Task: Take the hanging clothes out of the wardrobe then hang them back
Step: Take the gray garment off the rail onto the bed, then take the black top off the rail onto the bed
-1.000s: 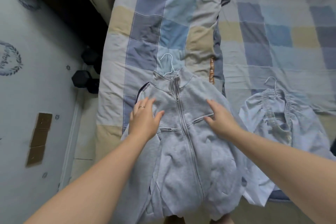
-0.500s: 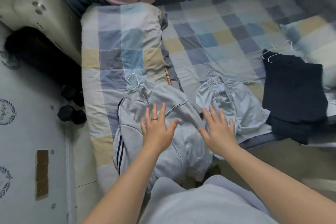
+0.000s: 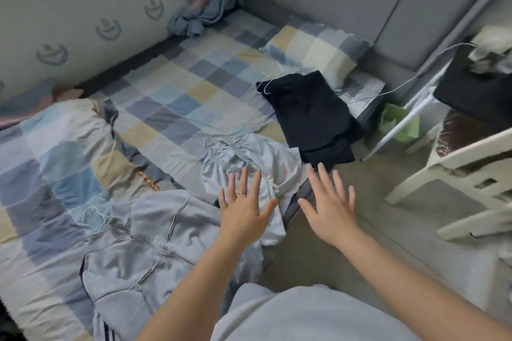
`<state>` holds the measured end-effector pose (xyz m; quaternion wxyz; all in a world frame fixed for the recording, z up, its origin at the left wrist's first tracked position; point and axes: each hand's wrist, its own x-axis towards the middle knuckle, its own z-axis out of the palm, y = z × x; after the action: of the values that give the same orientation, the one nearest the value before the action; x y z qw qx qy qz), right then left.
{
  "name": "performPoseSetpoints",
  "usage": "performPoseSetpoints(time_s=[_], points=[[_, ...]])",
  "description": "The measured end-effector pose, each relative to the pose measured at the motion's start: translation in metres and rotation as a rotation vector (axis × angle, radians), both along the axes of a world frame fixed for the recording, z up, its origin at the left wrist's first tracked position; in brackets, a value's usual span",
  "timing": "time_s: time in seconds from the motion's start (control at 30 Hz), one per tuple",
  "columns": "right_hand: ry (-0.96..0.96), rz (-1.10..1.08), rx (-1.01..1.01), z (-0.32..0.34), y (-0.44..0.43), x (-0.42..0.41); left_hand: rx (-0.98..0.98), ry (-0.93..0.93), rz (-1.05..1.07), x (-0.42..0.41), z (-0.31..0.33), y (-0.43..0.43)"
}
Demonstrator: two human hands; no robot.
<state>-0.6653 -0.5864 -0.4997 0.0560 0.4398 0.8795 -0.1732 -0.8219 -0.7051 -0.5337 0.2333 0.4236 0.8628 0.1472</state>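
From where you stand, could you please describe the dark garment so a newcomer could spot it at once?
Start at the checked bed, then its pillow. Against the pillow, reaching the bed's edge, lies the black garment. The pale top and grey jacket nearby are light; it alone is black.

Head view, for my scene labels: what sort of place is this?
Probably a bedroom: a checked bed sheet, a matching pillow, and a grey zip jacket laid on it.

3 hangered clothes flat on bed.
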Motion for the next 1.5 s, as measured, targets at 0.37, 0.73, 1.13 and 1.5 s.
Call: performPoseSetpoints(time_s=[0.37,0.73,1.13,1.5], points=[[0.077,-0.423,0.002,0.01,0.135,0.254,0.06,0.074,-0.399,0.223,0.022,0.204],[0.06,-0.832,0.057,0.023,0.2,0.463,0.088,0.124,-0.881,0.418,0.047,0.358],[-0.049,-1.33,0.219,0.05,0.267,0.618,0.211,0.088,-1.498,0.621,0.064,0.532],[-0.282,-1.586,0.576,0.195,0.331,0.723,0.652,-0.069,-1.879,0.829,0.183,0.658]])
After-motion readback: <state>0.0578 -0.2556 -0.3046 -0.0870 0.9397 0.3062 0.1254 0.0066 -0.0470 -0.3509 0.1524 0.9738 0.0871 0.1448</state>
